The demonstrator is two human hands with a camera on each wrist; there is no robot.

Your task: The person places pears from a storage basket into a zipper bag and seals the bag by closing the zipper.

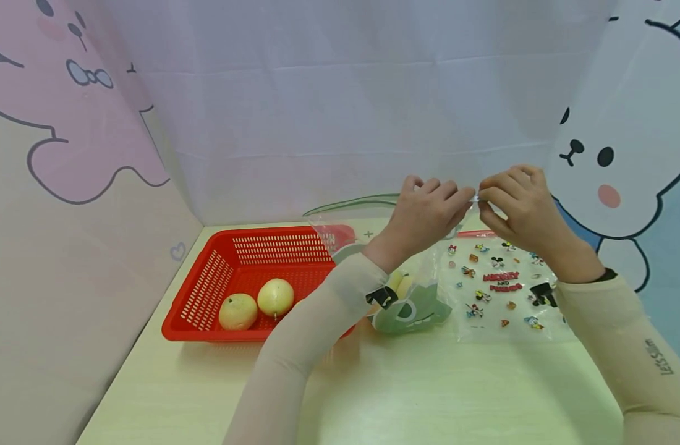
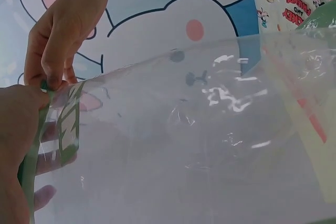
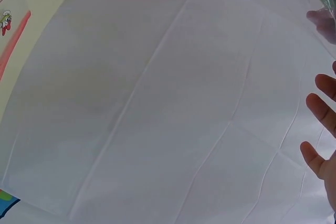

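A clear plastic zip bag with a green cartoon print and a green-edged top is held upright over the table. My left hand grips its top edge, the fingers showing through the film in the left wrist view. At the bag's right top corner, my right hand pinches the edge with thumb and fingers, close to the left fingertips. Pale yellow fruit shows low in the bag, partly hidden by the left forearm. In the right wrist view, the fingers of my right hand appear only at the margin.
To the left, a red plastic basket contains two round yellow pears. Flat on the table at right lies another clear bag with small cartoon prints and a red zip strip. A white curtain stands behind the table.
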